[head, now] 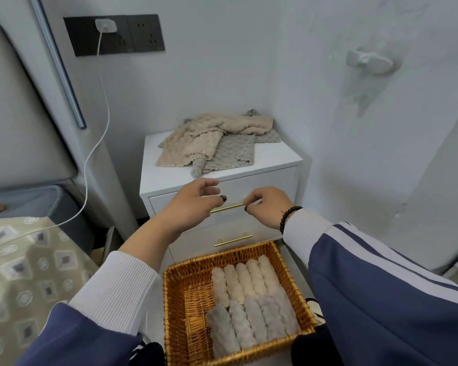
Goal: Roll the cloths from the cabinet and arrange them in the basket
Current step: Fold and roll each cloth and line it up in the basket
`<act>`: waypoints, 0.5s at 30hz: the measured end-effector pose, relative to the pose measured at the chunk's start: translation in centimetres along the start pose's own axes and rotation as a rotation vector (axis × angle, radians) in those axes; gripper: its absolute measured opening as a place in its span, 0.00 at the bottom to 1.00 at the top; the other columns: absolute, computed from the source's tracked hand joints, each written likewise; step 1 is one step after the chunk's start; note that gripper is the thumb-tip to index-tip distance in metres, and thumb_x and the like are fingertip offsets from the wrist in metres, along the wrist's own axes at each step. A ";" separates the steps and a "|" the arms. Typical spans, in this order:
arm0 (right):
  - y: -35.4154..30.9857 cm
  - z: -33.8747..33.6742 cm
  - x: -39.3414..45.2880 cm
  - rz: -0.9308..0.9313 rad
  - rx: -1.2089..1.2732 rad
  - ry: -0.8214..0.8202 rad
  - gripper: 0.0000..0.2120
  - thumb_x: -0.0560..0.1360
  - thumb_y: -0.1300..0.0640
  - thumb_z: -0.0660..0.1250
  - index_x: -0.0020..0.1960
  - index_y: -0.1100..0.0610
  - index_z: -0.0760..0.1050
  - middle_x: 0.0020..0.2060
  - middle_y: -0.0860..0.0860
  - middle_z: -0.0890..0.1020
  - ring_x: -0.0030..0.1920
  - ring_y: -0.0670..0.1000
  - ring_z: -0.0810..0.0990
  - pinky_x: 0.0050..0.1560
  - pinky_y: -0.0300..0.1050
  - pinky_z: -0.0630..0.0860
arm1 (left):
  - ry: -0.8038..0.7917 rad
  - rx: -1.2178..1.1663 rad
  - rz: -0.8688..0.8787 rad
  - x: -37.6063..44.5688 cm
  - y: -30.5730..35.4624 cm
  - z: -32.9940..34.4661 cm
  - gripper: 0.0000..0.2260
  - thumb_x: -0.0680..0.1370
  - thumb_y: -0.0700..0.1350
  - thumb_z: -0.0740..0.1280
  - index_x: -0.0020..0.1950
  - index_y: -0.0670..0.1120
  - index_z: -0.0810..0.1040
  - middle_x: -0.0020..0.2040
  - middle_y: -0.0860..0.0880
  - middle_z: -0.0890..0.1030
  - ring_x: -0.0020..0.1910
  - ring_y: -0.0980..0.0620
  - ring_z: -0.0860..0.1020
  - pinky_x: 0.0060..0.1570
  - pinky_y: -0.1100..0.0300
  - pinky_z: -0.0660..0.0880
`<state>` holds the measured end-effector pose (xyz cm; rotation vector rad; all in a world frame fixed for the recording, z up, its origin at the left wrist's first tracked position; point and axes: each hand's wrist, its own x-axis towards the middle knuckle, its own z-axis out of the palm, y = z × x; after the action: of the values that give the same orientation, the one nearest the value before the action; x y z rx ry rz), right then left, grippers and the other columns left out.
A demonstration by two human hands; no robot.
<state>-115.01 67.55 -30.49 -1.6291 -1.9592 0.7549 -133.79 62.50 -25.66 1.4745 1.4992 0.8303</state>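
While both hands hover before the cabinet (220,180), its top carries a loose heap of cloths (217,140), count unclear | basket (288,270) below: five beige rolls, five grey | cloths look soft, light, floppy; pinch a hem | left hand (193,199), right hand (269,204): fingers loosely curled, grasping nothing.

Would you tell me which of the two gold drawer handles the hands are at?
The upper handle: both the left hand and right hand are at it, while the lower handle sits untouched just above the basket.
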 end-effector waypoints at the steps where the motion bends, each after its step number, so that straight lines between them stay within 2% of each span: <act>1: -0.1 0.3 0.5 0.012 0.005 0.003 0.06 0.74 0.58 0.66 0.47 0.52 0.81 0.50 0.49 0.82 0.48 0.49 0.77 0.46 0.39 0.69 | 0.010 -0.017 -0.005 0.2 0.1 -0.2 0.20 0.79 0.42 0.67 0.70 0.50 0.71 0.62 0.53 0.77 0.58 0.55 0.77 0.56 0.56 0.77; 6: -1.0 1.8 3.8 0.047 0.027 0.017 0.08 0.75 0.58 0.65 0.51 0.53 0.81 0.53 0.50 0.80 0.50 0.49 0.76 0.49 0.39 0.69 | 0.047 -0.109 -0.031 1.6 0.1 -1.9 0.18 0.79 0.40 0.67 0.68 0.49 0.73 0.59 0.52 0.79 0.58 0.54 0.78 0.56 0.56 0.77; 10: -2.6 2.7 6.4 0.040 0.174 0.114 0.07 0.74 0.60 0.65 0.50 0.52 0.78 0.51 0.48 0.80 0.52 0.48 0.77 0.50 0.38 0.68 | 0.093 -0.236 -0.054 2.3 0.1 -2.9 0.14 0.78 0.39 0.68 0.63 0.49 0.75 0.56 0.52 0.81 0.57 0.53 0.80 0.54 0.56 0.79; 12: -3.9 3.2 7.5 0.015 0.255 0.143 0.09 0.74 0.61 0.65 0.53 0.53 0.78 0.51 0.47 0.79 0.54 0.49 0.77 0.52 0.39 0.70 | 0.104 -0.273 -0.056 2.6 0.2 -3.1 0.13 0.78 0.39 0.67 0.62 0.50 0.76 0.55 0.52 0.82 0.56 0.53 0.80 0.54 0.55 0.79; 15: -5.5 4.3 9.1 -0.035 0.317 0.135 0.12 0.74 0.61 0.66 0.57 0.53 0.77 0.57 0.50 0.78 0.60 0.50 0.75 0.59 0.43 0.70 | 0.103 -0.301 -0.050 3.1 0.5 -3.3 0.14 0.78 0.38 0.67 0.63 0.50 0.76 0.56 0.52 0.82 0.56 0.54 0.81 0.54 0.55 0.79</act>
<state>-123.45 75.28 -29.81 -1.4138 -1.6723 0.8684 -136.38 65.91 -24.24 1.1837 1.4084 1.0642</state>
